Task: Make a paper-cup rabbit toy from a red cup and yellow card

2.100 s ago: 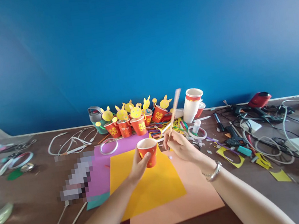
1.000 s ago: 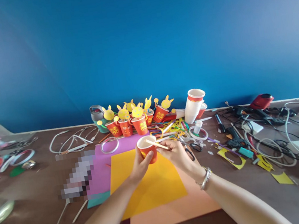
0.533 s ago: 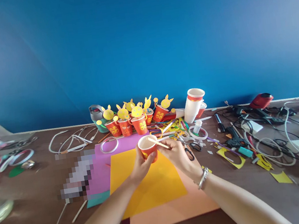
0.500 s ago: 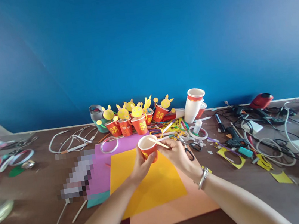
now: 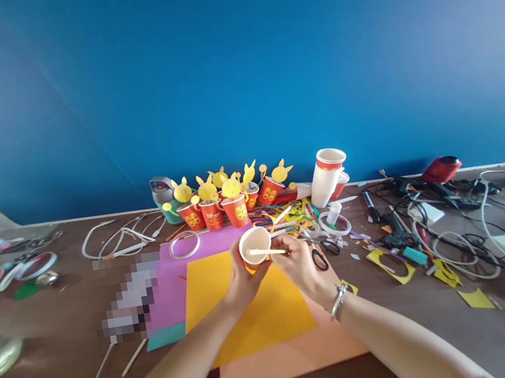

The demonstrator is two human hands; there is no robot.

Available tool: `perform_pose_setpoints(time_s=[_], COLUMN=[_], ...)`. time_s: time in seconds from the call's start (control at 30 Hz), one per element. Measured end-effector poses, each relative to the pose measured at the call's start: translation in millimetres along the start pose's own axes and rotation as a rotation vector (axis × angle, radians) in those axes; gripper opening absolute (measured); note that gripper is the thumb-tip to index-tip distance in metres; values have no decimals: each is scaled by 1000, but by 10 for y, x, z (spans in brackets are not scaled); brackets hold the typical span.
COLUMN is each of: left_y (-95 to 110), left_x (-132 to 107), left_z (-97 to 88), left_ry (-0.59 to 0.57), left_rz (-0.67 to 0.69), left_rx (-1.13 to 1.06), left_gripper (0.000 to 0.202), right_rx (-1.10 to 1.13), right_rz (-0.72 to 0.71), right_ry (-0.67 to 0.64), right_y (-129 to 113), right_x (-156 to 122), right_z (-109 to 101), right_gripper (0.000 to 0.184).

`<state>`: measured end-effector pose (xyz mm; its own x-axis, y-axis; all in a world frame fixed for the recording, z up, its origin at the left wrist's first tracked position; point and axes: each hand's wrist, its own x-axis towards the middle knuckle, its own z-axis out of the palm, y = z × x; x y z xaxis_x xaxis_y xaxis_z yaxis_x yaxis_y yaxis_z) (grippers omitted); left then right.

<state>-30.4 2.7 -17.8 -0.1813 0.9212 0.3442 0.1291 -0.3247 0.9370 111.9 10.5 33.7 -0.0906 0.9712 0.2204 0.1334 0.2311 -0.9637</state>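
Observation:
My left hand (image 5: pixel 240 278) is wrapped round a small red paper cup (image 5: pixel 254 244), tilted so its white inside faces me. My right hand (image 5: pixel 299 263) pinches a thin wooden stick (image 5: pixel 266 251) and lays it across the cup's mouth, its tip inside the cup. Both hands hover over a yellow paper sheet (image 5: pixel 252 307) that lies on a peach sheet (image 5: pixel 297 351) and a purple sheet (image 5: pixel 172 285).
A row of red cups with yellow bunny cut-outs (image 5: pixel 228 199) stands at the back. Stacked white cups (image 5: pixel 327 177), scissors (image 5: pixel 318 258), a tape ring (image 5: pixel 183 246), a glue gun (image 5: pixel 395 227) and tangled cables (image 5: pixel 455 227) crowd the right. White cords (image 5: pixel 117 239) lie at left.
The stick came down from upright and went into the cup. The cup has since tipped toward me, showing its white inside.

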Motion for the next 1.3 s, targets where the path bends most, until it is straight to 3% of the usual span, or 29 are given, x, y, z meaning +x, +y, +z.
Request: perform_pose_setpoints(time_s=[0.17, 0.33, 0.53, 0.7, 0.83, 0.93, 1.07, 1.3], left_y=[17, 13, 23, 19, -19, -34, -2, 36], left_x=[-18, 66, 112, 76, 83, 96, 100, 69], left_z=[-4, -26, -47, -71, -102, -117, -120, -97], left_ry=[29, -67, -143, -219, -291, -325, -347, -290], left_rz=[0, -180, -343, -375, -387, -390, -387, -374], left_rx=[-17, -283, -545, -516, -432, -412, -376, -303], left_gripper=[67, 58, 57, 58, 57, 54, 57, 63], right_rx=[9, 106, 273, 222, 167, 150, 144, 94], right_rz=[-30, -39, 37, 75, 83, 114, 137, 97], right_ry=[23, -93, -12, -250, -498, -594, -605, -457], right_y=[-2, 52, 130, -31, -139, -129, -98, -1], right_x=[-36, 25, 131, 163, 213, 248, 258, 205], right_z=[12, -30, -63, -157, -268, -332, -341, -206], right_gripper=[4, 11, 23, 34, 26, 29, 31, 31])
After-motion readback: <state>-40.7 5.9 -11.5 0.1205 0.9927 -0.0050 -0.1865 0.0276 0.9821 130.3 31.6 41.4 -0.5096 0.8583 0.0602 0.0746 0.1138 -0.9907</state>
